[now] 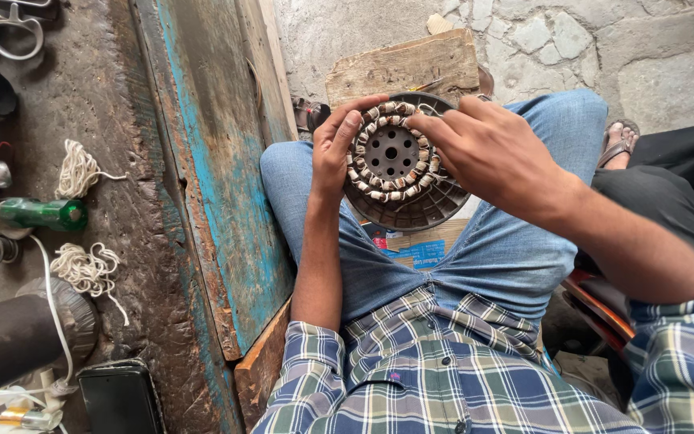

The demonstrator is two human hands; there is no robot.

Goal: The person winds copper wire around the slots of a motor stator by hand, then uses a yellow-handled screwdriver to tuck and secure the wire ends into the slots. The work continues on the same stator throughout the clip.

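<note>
One round motor stator (399, 165) with a ring of wound coils rests on the lap, between the knees; left hand (332, 149) grips its rim; right hand (487, 149) pinches a winding; two string bundles (82, 217) and one green-handled screwdriver (42, 213) lie on the bench (134, 201).

Lap is tight: left hand (332, 153) and right hand (487, 149) close in the stator (395, 161) from both sides, knees flank it. Left is blocked by the blue-painted bench edge (218, 177); benchtop crowded with green-handled screwdriver (42, 214), string bundles (82, 269), scissors (11, 28). Open floor only past the wooden board (403, 68)
</note>
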